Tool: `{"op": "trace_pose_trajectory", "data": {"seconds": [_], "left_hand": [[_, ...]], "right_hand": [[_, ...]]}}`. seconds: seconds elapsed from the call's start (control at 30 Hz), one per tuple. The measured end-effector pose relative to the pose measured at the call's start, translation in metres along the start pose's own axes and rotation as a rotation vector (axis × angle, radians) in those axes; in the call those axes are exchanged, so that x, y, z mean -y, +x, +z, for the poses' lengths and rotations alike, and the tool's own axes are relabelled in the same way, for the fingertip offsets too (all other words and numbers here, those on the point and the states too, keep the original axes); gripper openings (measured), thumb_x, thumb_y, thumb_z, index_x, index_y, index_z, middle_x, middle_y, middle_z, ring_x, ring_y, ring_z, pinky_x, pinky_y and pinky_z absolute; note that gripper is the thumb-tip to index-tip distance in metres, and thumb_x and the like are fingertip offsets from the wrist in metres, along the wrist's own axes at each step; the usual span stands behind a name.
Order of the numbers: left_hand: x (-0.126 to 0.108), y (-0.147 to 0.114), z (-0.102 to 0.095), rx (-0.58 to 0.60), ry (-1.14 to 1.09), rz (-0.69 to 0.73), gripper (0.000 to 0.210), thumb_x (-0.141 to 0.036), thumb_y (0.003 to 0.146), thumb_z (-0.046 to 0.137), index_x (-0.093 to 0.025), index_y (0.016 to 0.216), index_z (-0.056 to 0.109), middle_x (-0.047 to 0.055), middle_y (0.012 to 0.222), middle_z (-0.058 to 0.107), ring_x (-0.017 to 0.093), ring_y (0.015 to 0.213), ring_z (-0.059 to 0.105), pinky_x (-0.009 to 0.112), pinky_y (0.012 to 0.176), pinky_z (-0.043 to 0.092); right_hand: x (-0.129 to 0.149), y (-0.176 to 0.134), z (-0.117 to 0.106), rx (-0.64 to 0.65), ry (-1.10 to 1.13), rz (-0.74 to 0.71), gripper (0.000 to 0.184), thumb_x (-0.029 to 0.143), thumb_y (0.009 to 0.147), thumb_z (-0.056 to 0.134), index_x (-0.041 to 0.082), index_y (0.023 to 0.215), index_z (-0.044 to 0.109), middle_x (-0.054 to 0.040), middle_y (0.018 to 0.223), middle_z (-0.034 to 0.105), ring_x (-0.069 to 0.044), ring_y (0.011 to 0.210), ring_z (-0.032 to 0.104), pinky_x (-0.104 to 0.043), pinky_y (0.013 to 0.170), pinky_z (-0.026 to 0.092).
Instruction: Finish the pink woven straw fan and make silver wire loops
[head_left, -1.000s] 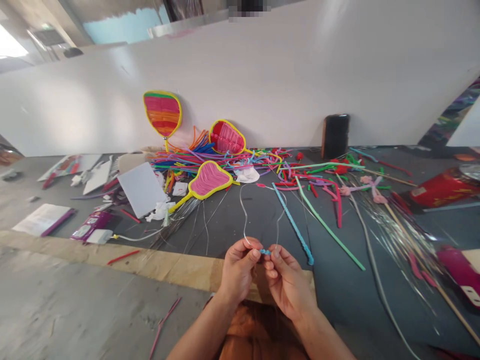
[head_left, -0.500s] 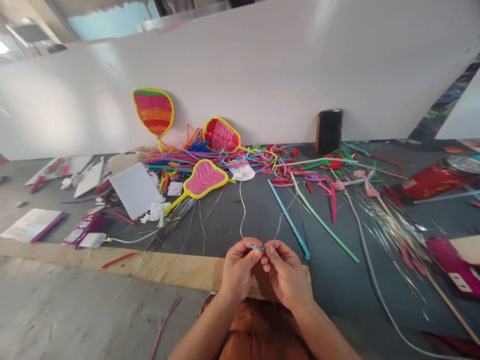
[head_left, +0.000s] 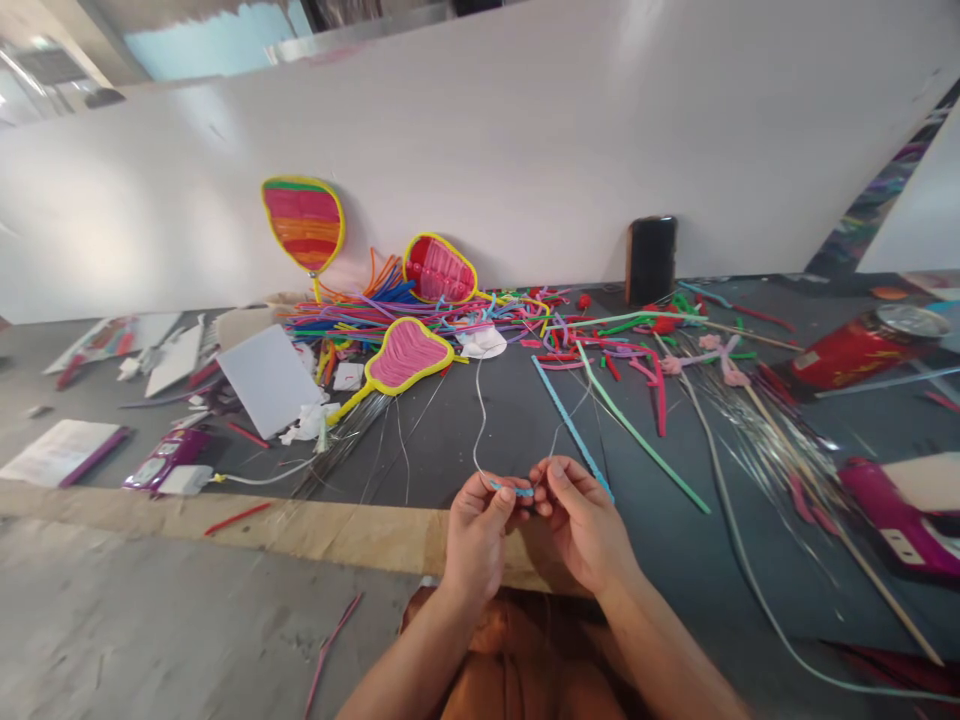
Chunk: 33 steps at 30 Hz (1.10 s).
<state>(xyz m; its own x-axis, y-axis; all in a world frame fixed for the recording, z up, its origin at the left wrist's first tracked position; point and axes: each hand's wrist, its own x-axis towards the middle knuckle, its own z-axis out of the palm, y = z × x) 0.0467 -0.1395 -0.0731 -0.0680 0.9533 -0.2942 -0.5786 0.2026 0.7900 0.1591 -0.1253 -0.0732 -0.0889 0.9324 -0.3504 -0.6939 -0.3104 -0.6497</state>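
My left hand (head_left: 480, 530) pinches a short blue pipe cleaner (head_left: 512, 490) between thumb and fingers, above the table's front edge. Close beside it, my right hand (head_left: 581, 520) is closed in a pinch on a thin wire (head_left: 555, 440) near the blue piece's right end. A white cord (head_left: 481, 420) rises from the left hand toward a white paper scrap (head_left: 484, 342). Just beyond the right hand lies a long blue twisted pipe cleaner (head_left: 568, 420). Farther right is a pale green pipe cleaner (head_left: 637, 430).
A pink fan shape with yellow edging (head_left: 411, 356) lies before a heap of coloured pipe cleaners (head_left: 360, 325). A phone (head_left: 651, 260) leans on the white board (head_left: 525, 150). A red can (head_left: 862, 350), thin wires (head_left: 772, 480) and a purple glue gun (head_left: 892, 515) are at right.
My right hand has shifted slightly right, away from the left, and more of the short blue pipe cleaner now shows between them. The view has moved slightly.
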Motion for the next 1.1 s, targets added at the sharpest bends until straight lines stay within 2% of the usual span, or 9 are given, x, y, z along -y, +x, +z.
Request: {"op": "trace_pose_trajectory", "data": {"seconds": [0.4,0.57,0.77,0.87,0.97,1.1], "left_hand": [[0.005,-0.006,-0.002,0.005,0.079,0.03,0.023,-0.033,0.074,0.069,-0.014,0.073,0.054,0.003,0.075,0.067,0.011,0.065,0.06,0.026,0.07,0.048],[0.007,-0.008,-0.005,-0.01,0.126,0.07,0.024,-0.034,0.076,0.066,-0.016,0.075,0.052,0.003,0.078,0.067,0.011,0.065,0.06,0.027,0.07,0.048],[0.007,-0.011,-0.004,-0.012,0.135,0.064,0.024,-0.034,0.075,0.068,-0.015,0.075,0.054,0.004,0.078,0.066,0.012,0.065,0.06,0.026,0.069,0.048],[0.005,-0.011,-0.002,-0.021,0.054,0.082,0.023,-0.033,0.075,0.069,-0.015,0.074,0.054,0.003,0.08,0.066,0.012,0.069,0.061,0.028,0.072,0.048],[0.0,-0.009,0.001,-0.064,-0.004,0.114,0.023,-0.032,0.073,0.07,-0.016,0.072,0.054,0.003,0.082,0.066,0.012,0.07,0.061,0.029,0.074,0.049],[-0.001,-0.006,0.001,-0.075,-0.027,0.124,0.023,-0.03,0.071,0.071,-0.015,0.072,0.054,0.003,0.084,0.066,0.012,0.071,0.061,0.03,0.076,0.049]], "right_hand": [[0.001,-0.001,0.003,0.063,-0.018,0.013,0.021,0.032,0.071,0.074,0.018,0.068,0.058,0.0032,0.064,0.057,-0.005,0.048,0.043,-0.017,0.047,0.039],[0.005,0.001,0.001,0.026,-0.062,-0.015,0.022,0.036,0.069,0.074,0.018,0.075,0.063,0.0013,0.067,0.059,-0.006,0.052,0.046,-0.017,0.045,0.036],[0.007,0.004,0.004,0.025,-0.074,-0.027,0.022,0.035,0.068,0.075,0.018,0.073,0.063,0.0023,0.064,0.057,-0.005,0.049,0.042,-0.018,0.043,0.033],[0.008,0.005,0.004,0.02,-0.056,-0.024,0.023,0.036,0.069,0.074,0.018,0.079,0.066,-0.0003,0.069,0.061,-0.007,0.053,0.046,-0.019,0.045,0.036],[0.009,0.006,0.001,-0.001,-0.055,-0.031,0.028,0.037,0.07,0.073,0.018,0.09,0.067,-0.0045,0.083,0.066,-0.009,0.06,0.052,-0.021,0.05,0.041],[0.008,0.005,-0.002,0.011,-0.155,-0.028,0.029,0.038,0.071,0.072,0.02,0.093,0.066,-0.0029,0.085,0.065,-0.009,0.062,0.053,-0.022,0.053,0.042]]}}
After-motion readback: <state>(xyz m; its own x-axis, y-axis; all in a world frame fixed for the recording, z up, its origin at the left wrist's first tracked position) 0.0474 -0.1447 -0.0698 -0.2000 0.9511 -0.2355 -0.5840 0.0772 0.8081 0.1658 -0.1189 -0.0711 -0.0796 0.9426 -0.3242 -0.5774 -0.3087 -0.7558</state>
